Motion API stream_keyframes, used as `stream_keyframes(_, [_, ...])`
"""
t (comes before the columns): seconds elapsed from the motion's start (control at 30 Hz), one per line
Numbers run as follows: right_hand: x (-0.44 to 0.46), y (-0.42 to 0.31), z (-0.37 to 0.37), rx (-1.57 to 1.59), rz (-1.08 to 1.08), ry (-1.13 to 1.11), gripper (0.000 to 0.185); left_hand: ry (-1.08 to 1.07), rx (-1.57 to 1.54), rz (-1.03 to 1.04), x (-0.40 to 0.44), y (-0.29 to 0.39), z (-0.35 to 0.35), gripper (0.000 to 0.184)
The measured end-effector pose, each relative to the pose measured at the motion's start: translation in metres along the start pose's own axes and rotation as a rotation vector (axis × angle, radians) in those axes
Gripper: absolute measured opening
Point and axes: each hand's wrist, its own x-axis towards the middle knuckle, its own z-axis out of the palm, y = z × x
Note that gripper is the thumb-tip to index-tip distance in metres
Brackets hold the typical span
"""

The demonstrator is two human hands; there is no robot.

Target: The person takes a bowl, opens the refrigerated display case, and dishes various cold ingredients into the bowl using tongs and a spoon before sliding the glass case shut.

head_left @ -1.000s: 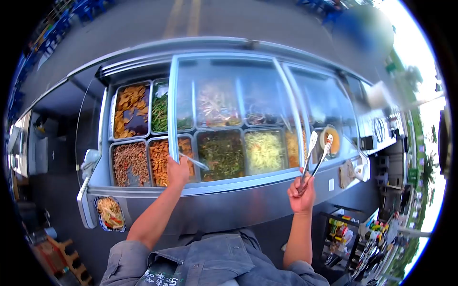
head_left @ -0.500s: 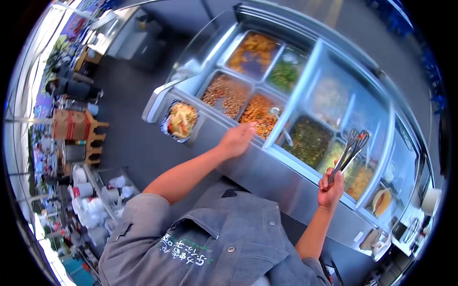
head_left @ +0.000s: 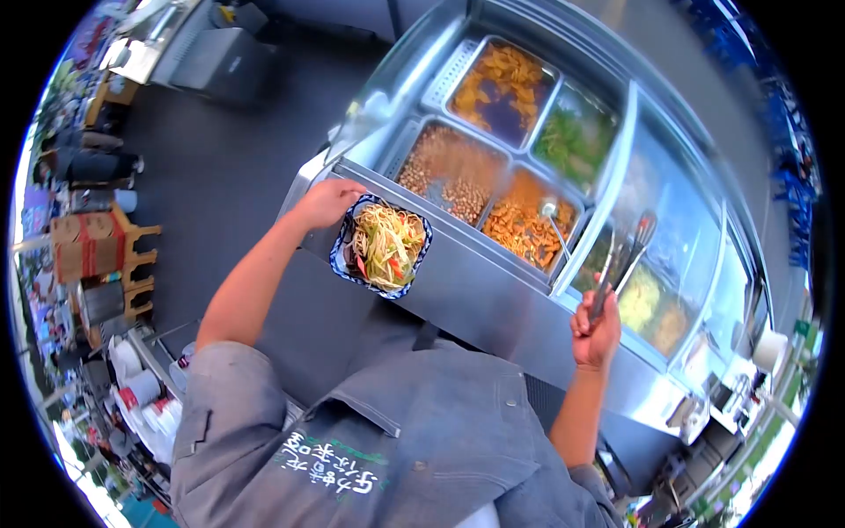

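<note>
Two bare hands in play, and the trouble spot is mid-frame: the left hand (head_left: pixel 327 202) has its fingers at the upper-left corner of the patterned dish (head_left: pixel 427 242); whether they pinch the rim or merely touch it, I cannot tell! The dish sits by the counter's front ledge (head_left: pixel 458 260), so a one-sided pull could tip it, and the heaped shredded salad (head_left: pixel 387 238) could slide over the rim. Right of centre, the right hand (head_left: pixel 597 330) is wrapped around the tongs (head_left: pixel 627 262), their heads up near the glass panel (head_left: pixel 669 167); a careless swing could knock that glass or drip food.

Now the count: one dish, one pair of tongs, four uncovered trays (head_left: pixel 542 114) at upper centre. That's one of yellow-brown slices, one of greens, one of what look like peanuts, one of orange pieces, with one serving spoon (head_left: pixel 549 209). Behind the glass, too blurred to count
</note>
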Motion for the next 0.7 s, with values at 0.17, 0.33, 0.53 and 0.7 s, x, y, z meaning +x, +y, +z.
stream_keyframes(0.17, [-0.013, 0.057, 0.067, 0.040, 0.034, 0.129, 0.045, -0.395, 0.194, 0.298, 0.047, -0.018, -0.013, 0.031])
stream_keyframes(0.33, [-0.024, 0.071, 0.081, 0.097, -0.034, 0.215, 0.036, -0.615, 0.012, 0.009, 0.055, -0.010, -0.019, 0.018])
stream_keyframes(0.53, [-0.036, 0.107, 0.063, 0.399, -0.048, 0.363, 0.017, -0.666, -0.019, 0.563, 0.050, 0.003, -0.010, 0.038])
stream_keyframes(0.7, [0.013, 0.136, 0.102, 0.086, -0.101, 0.277, 0.029, -0.583, -0.242, 0.153, 0.067, -0.090, -0.037, 0.019])
